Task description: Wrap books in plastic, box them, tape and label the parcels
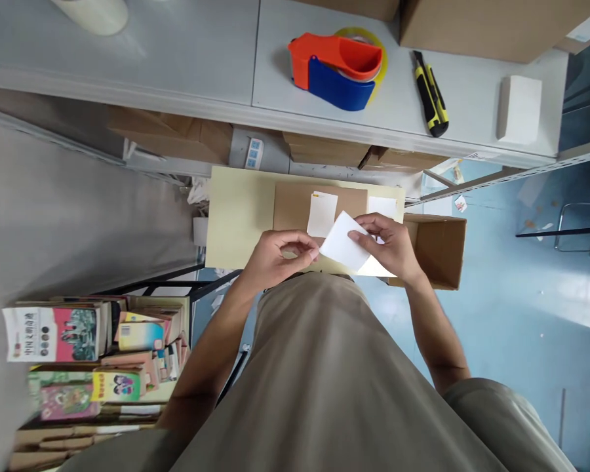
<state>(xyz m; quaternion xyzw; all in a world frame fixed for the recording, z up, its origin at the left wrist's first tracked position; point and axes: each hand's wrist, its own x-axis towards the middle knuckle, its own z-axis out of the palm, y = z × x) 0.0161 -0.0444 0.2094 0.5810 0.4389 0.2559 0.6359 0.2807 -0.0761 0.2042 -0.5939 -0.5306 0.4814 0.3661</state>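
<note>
Above the pale yellow tabletop (240, 216), my right hand (391, 244) grips a blank white paper slip (345, 242) between thumb and fingers. The slip is tilted, one corner pointing toward my left hand (285, 259). There, my left thumb and forefinger pinch together at that corner; the exact contact is too small to make out. Beneath lies a flat brown cardboard piece (292, 206) bearing a white label (322, 215) with a small yellow mark. More white paper (382, 206) sits to the right, partly covered by my right hand.
On the grey shelf (216, 59) ahead are an orange and blue tape dispenser (341, 72), a utility knife (430, 95) and a white stack (520, 109). An open cardboard box (440, 252) stands right of the tabletop. Books (78, 334) are piled at lower left.
</note>
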